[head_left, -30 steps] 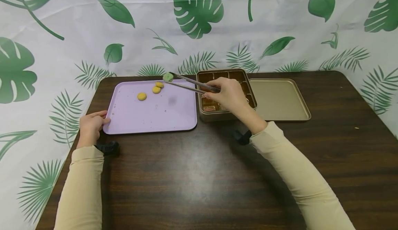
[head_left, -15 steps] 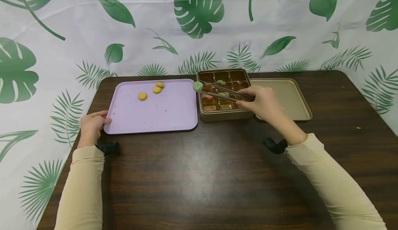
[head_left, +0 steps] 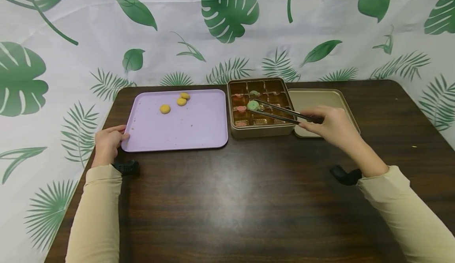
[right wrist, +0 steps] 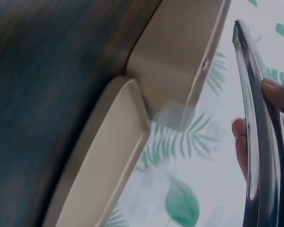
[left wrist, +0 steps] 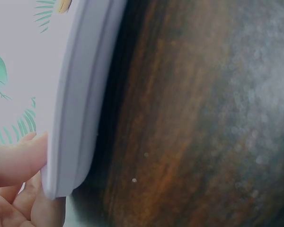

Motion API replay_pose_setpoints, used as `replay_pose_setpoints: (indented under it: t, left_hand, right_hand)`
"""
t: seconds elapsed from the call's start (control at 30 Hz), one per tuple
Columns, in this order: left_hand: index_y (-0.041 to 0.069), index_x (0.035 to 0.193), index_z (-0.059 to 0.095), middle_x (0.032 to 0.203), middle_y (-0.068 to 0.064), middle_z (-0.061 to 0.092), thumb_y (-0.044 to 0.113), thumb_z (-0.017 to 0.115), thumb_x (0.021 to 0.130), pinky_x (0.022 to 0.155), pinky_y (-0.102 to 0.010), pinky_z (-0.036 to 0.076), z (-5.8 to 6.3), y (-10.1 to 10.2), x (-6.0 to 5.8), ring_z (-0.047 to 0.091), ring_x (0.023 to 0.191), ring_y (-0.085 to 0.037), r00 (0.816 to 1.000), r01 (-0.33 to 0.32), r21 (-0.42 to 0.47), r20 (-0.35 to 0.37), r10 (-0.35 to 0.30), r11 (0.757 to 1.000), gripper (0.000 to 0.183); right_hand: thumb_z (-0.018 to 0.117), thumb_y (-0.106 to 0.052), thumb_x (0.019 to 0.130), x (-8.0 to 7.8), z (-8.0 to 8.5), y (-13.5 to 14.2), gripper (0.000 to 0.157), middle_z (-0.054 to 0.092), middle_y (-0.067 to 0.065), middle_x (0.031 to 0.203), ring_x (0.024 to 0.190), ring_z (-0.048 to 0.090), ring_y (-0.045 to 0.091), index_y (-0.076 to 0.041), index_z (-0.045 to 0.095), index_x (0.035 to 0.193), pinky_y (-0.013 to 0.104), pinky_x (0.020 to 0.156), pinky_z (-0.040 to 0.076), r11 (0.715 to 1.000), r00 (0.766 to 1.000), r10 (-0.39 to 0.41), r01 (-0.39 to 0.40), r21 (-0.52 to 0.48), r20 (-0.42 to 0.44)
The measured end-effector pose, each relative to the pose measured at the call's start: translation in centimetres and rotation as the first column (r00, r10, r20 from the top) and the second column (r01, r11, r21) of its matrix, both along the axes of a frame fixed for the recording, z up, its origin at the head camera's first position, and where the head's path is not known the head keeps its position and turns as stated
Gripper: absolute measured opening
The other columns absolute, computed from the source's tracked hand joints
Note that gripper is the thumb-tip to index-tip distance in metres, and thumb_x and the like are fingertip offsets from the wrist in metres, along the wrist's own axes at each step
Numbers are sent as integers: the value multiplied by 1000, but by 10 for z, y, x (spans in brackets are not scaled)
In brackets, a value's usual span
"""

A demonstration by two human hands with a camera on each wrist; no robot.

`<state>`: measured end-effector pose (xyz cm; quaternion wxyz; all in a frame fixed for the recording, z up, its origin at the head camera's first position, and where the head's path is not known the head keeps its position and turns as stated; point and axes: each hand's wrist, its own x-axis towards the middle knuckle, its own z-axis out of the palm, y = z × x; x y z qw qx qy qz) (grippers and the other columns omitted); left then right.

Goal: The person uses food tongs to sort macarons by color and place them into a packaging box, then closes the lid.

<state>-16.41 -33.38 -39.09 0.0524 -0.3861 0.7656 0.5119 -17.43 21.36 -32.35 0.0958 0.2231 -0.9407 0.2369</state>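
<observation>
In the head view, the left hand (head_left: 109,139) grips the left edge of a lilac tray (head_left: 167,130); the left wrist view shows its thumb (left wrist: 19,161) against the rim. Several yellow cookies (head_left: 165,109) lie at the tray's back. The right hand (head_left: 332,126) holds metal tongs (head_left: 279,115), whose tips pinch a round green cookie (head_left: 253,105) above the middle of a gold tin (head_left: 257,132). Reddish cookies (head_left: 241,109) and another green one (head_left: 254,92) sit in the tin's divided insert. In the right wrist view, the tongs (right wrist: 262,142) run between thumb and fingers.
A shallow gold lid (head_left: 316,97) lies right of the tin, partly behind the right hand. Small crumbs dot the tray. The dark wooden table (head_left: 227,200) meets a white leaf-print cloth (head_left: 170,26) at the back.
The right hand has moved right, carrying the green cookie in the tongs from above the tray to above the tin. The left hand stays at the tray's edge.
</observation>
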Motion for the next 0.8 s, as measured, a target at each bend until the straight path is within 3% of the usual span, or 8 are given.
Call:
replay_pose_setpoints:
  t: [0.2, 0.47, 0.8]
  left_hand:
    - [9, 143, 43, 147, -12, 44, 0, 52, 92, 109, -33, 40, -1, -1, -1, 51, 108, -9, 1000, 2, 7, -3, -2, 1000, 53]
    - [9, 143, 43, 148, -12, 43, 0, 52, 92, 109, -32, 39, -1, -2, -1, 51, 110, -8, 1000, -3, 18, 0, 3, 1000, 53]
    - [10, 143, 43, 147, -12, 44, 1, 52, 92, 109, -32, 39, -2, -1, 0, 51, 111, -8, 1000, -5, 20, 5, 5, 1000, 52]
  right_hand:
    - [75, -13, 81, 5, -1, 18, 33, 71, 16, 106, 94, 66, 33, -7, 71, 113, 49, 76, 52, 999, 998, -37, 36, 16, 45]
    - [74, -16, 82, 6, -3, 29, 29, 73, 13, 100, 83, 65, 27, -8, 72, 110, 19, 63, 48, 998, 1000, 4, -5, 70, 15]
    - [74, -15, 82, 4, -4, 31, 29, 73, 13, 97, 78, 66, 26, -6, 72, 110, 22, 60, 49, 994, 999, 30, -33, 101, 26]
